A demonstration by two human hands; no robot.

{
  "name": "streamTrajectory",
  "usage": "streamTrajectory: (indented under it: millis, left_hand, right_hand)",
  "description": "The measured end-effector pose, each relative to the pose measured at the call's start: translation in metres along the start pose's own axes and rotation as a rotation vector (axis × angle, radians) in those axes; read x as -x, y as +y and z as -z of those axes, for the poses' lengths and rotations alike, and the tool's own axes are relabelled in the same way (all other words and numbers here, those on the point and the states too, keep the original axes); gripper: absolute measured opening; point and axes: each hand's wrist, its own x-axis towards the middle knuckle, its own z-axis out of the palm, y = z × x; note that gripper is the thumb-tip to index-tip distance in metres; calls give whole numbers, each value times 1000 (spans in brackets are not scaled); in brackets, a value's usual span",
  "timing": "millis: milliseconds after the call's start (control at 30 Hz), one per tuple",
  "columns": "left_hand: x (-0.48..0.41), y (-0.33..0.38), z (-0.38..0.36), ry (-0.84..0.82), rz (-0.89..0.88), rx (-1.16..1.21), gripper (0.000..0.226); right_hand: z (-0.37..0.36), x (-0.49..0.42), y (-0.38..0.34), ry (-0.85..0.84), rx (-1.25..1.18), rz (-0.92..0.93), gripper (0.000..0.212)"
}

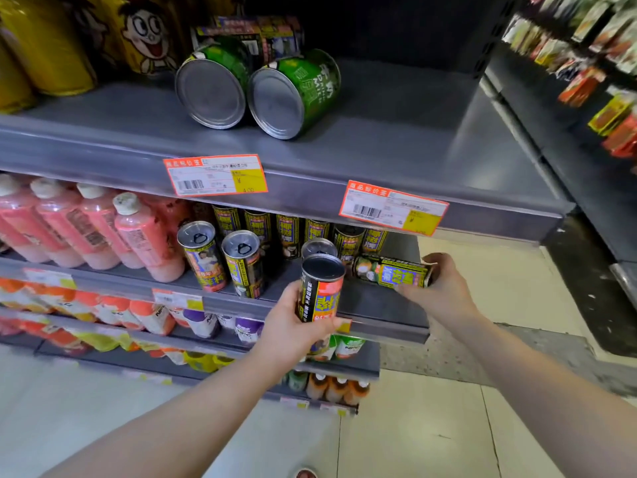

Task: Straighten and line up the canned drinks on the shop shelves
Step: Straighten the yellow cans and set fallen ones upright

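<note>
My left hand (293, 326) grips a black-and-yellow drink can (319, 291), held upside down in front of the second shelf (372, 301). My right hand (439, 288) grips a second can (393, 272) of the same kind, which lies on its side on that shelf. Two matching cans (203, 255) stand upright at the shelf's front left, and a row of several more (287, 232) stands behind. On the top shelf (379, 132), two green cans (293, 94) lie on their sides with their bases facing me.
Pink bottles (86, 229) fill the left of the second shelf. Yellow packs (51, 43) stand at the top left. Lower shelves hold orange and white bottles (138, 315). Another rack of snacks (593, 63) stands to the right, with tiled floor (448, 408) below.
</note>
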Motion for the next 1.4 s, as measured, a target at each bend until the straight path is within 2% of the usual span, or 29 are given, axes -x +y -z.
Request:
streamTrajectory:
  millis: [167, 267, 367, 433, 500, 533, 567, 600, 667, 700, 800, 867, 1033, 1167, 1233, 1300, 1400]
  left_hand:
    - [-1, 3, -2, -18, -1, -16, 58]
    - [-3, -1, 2, -12, 6, -20, 60]
    - [-3, -4, 4, -6, 13, -23, 60]
    - [-3, -5, 2, -18, 12, -18, 56]
    - [-5, -6, -2, -40, 9, -28, 54]
    - [-8, -6, -7, -51, 4, -45, 55]
    - [-10, -5, -12, -59, -5, -62, 57]
    - [-13, -5, -18, -62, -14, -74, 59]
    - [-17, -5, -32, -76, -42, -103, 58]
    - [-19, -3, -39, -87, -52, -128, 57]
    - [-27, 5, -52, -98, -83, -253, 67]
    - [-31, 10, -51, -35, -124, -391, 76]
    - [-20, 17, -29, 209, -315, -454, 36]
    - [-37, 30, -7, 354, -356, -579, 45]
    - [-49, 39, -1, 266, -315, -738, 60]
    - [-61, 38, 4, 105, -259, -910, 69]
    - [-68, 29, 9, -15, -244, -984, 61]
  right_hand:
    - [-19, -26, -14, -32, 197, 139, 66]
    - [-35, -38, -14, -2, 86, 121, 65]
    - [-38, -41, -15, 2, 85, 97, 67]
    - [-31, -24, -18, 101, 122, 97, 70]
    - [-23, 2, -23, 240, 106, 212, 65]
    - [-19, 16, -26, 217, 22, 269, 59]
    - [-16, 28, -29, 102, -110, 284, 53]
    - [-16, 39, -34, -73, -245, 261, 46]
    - [-19, 50, -40, -394, -350, 185, 53]
    - [-22, 51, -41, -433, -300, 169, 57]
    - [-25, 46, -36, -288, -253, 130, 61]
    - [-28, 41, -31, -243, -266, 115, 63]
    - [-41, 24, -33, -152, -160, 86, 63]
    - [-63, 18, -31, -187, -209, 66, 67]
    - [-71, 19, -28, -183, -260, 55, 69]
    - [-77, 18, -21, -170, -271, 28, 70]
    - [-85, 16, -8, -245, -201, -64, 69]
